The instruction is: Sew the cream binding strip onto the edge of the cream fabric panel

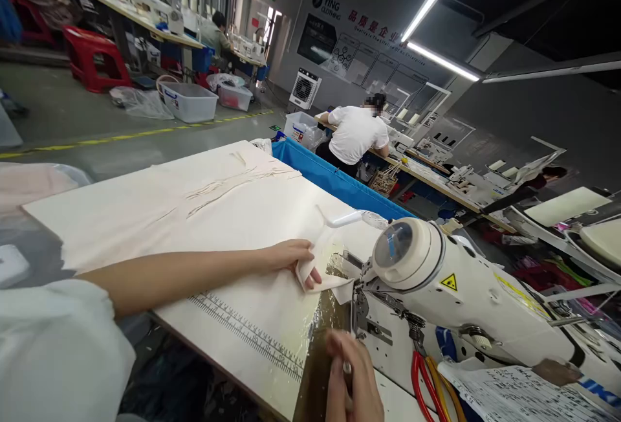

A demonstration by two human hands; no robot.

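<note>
My left hand [295, 261] is closed on a cream fabric strip [324, 283], left of the needle area. The strip runs from my fingers to the presser foot of a white sewing machine [451, 286]. Closer to me, my right hand [353, 380] is curled, blurred, in front of the machine's metal plate [376, 331]. A small metallic end shows between its fingers; the rest of that object is hidden. Long cream fabric pieces [121, 215] lie across the white table [233, 299] beyond my left forearm.
Red-handled pliers [422, 386] and a written sheet [524, 393] are at the right below the machine arm. A printed ruler [252, 338] runs along the table's near edge. A blue fabric bin [339, 179] borders the far side. A person in a white shirt [356, 134] sits beyond.
</note>
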